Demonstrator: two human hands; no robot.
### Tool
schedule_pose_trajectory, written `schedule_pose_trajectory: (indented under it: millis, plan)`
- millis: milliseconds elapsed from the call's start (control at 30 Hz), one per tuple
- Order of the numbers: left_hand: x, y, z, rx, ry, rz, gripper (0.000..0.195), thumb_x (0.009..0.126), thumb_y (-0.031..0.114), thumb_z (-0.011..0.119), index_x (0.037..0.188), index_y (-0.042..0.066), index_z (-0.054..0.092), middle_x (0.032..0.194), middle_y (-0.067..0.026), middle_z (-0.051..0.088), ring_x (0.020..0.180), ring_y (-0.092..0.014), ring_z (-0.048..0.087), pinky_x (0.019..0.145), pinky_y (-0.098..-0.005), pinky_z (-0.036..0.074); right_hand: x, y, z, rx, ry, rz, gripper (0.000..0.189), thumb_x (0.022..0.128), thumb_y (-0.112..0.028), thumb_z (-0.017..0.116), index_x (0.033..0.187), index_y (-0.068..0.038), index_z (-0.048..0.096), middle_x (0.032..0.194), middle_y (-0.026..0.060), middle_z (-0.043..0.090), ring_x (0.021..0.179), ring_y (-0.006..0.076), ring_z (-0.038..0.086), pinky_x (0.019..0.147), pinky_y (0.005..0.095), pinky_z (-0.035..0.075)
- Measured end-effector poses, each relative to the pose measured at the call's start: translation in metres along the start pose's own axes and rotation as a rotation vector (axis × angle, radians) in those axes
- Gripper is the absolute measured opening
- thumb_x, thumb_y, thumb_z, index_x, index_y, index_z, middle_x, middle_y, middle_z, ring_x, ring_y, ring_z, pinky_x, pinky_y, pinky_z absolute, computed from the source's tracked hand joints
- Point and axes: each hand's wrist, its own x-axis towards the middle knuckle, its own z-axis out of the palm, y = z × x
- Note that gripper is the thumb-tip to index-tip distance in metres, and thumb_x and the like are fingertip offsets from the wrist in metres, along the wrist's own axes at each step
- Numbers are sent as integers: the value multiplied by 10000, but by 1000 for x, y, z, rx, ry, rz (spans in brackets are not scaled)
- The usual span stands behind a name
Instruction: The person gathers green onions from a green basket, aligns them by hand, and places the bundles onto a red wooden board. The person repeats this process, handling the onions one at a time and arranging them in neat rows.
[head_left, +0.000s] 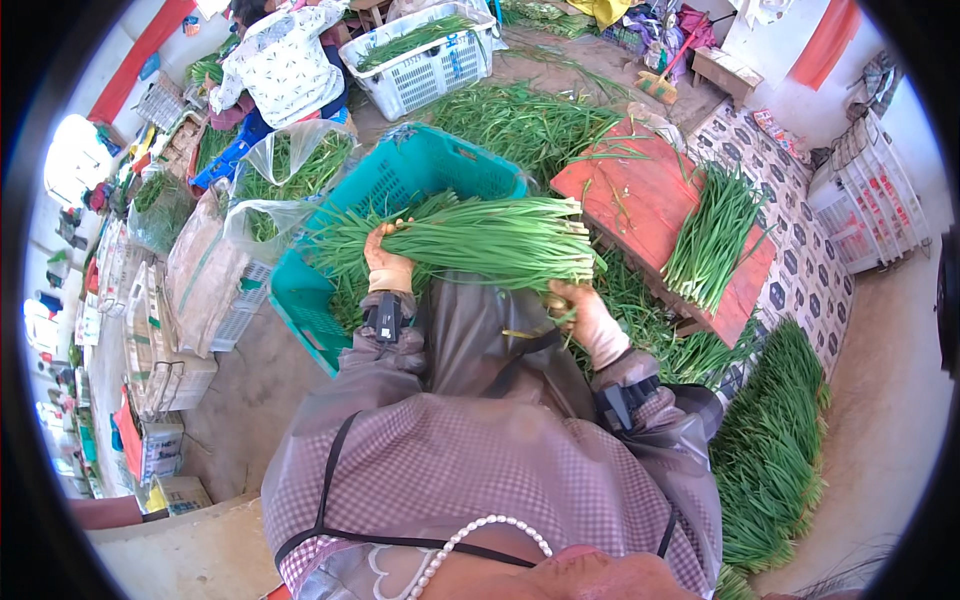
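Note:
A thick bundle of garlic chives (495, 236) lies sideways across my lap, leafy tips to the left and pale stem ends to the right. Gloved, my left hand (388, 259) grips it near the leafy end. My right hand (589, 315), also gloved, is curled at the lower edge of the stem ends; a green scrap shows by its fingers, but its hold is unclear. Beneath the bundle's leafy end stands a teal plastic crate (304, 289) with loose leaves inside. On the red board (619, 176) to the right rests another chive bundle (712, 232).
Loose chives (517, 124) are heaped behind the crate. A long stack of chives (772, 450) stands at my right. A white crate (420, 75), clear plastic bags of greens (292, 161) and a broom (660, 86) are farther off. Another person (281, 67) works at upper left.

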Motion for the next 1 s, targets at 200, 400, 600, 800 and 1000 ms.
schedule_pose_trajectory:
  millis: [200, 400, 600, 800, 1000]
  plan:
    - [1, -4, 3, -50, 40, 20, 91, 794, 82, 620, 711, 54, 594, 697, -89, 620, 781, -282, 629, 999, -561, 502, -36, -23, -48, 89, -6, -149, 115, 932, -109, 614, 999, -17, 601, 646, -50, 475, 485, 43, 399, 429, 203, 281]
    - [4, -1, -3, -21, -82, 34, 111, 805, 99, 618, 706, 50, 605, 701, -88, 628, 772, -285, 625, 996, -551, 497, -93, -108, -59, 415, -308, -667, 169, 998, -199, 560, 1009, -38, 608, 671, -42, 528, 473, 29, 417, 422, 169, 343]
    - [-3, -3, 12, -43, -182, 1, 114, 802, 98, 639, 703, 49, 611, 703, -77, 625, 783, -262, 618, 1023, -522, 476, -23, -72, 7, -1055, 168, -837, 91, 882, -108, 721, 947, -48, 700, 916, 44, 704, 860, 200, 658, 768, 325, 529]
    - [-22, 22, 34, -106, -324, 19, 117, 810, 126, 658, 714, 78, 613, 738, -57, 628, 836, -239, 615, 1041, -463, 442, -52, -63, -8, -494, -400, -191, 193, 879, -146, 650, 1011, -13, 694, 905, 24, 706, 732, 78, 601, 606, 207, 432]
    - [-42, 19, 59, 14, -427, 73, 86, 827, 173, 622, 821, 91, 596, 736, -52, 607, 774, -215, 590, 987, -456, 456, -59, -91, -22, -808, -118, -445, 495, 1015, -416, 564, 1159, 45, 672, 1058, 117, 714, 906, 185, 637, 884, 327, 482]
